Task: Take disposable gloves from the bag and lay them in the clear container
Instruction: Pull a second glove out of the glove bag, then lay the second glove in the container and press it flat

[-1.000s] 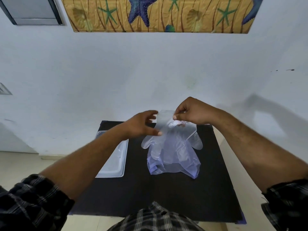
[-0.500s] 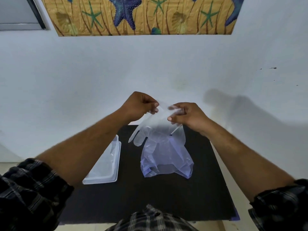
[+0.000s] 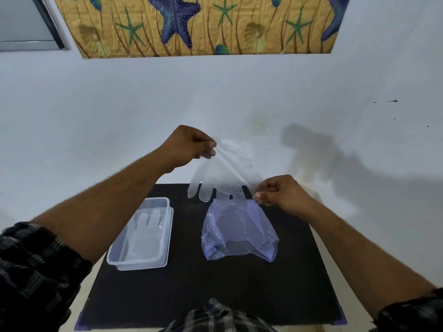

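My left hand (image 3: 190,143) pinches the cuff of a clear disposable glove (image 3: 223,174) and holds it up above the table, fingers hanging down. My right hand (image 3: 280,192) pinches the glove's other edge near the mouth of the bluish plastic bag (image 3: 239,233), which lies on the black table (image 3: 215,288). The glove is stretched between both hands, just above the bag's top. A clear rectangular container (image 3: 165,236) stands left of the bag with a glove (image 3: 146,233) lying flat inside it.
A white wall rises right behind the table's far edge. A starfish-patterned panel (image 3: 203,25) hangs high on it. My checked sleeves and shirt show along the bottom. The table's front corners carry purple tape.
My left hand has lifted the glove higher and to the left, drawing it out above the bag. My right hand has dropped down to the bag's mouth. The container's inside has come into view.
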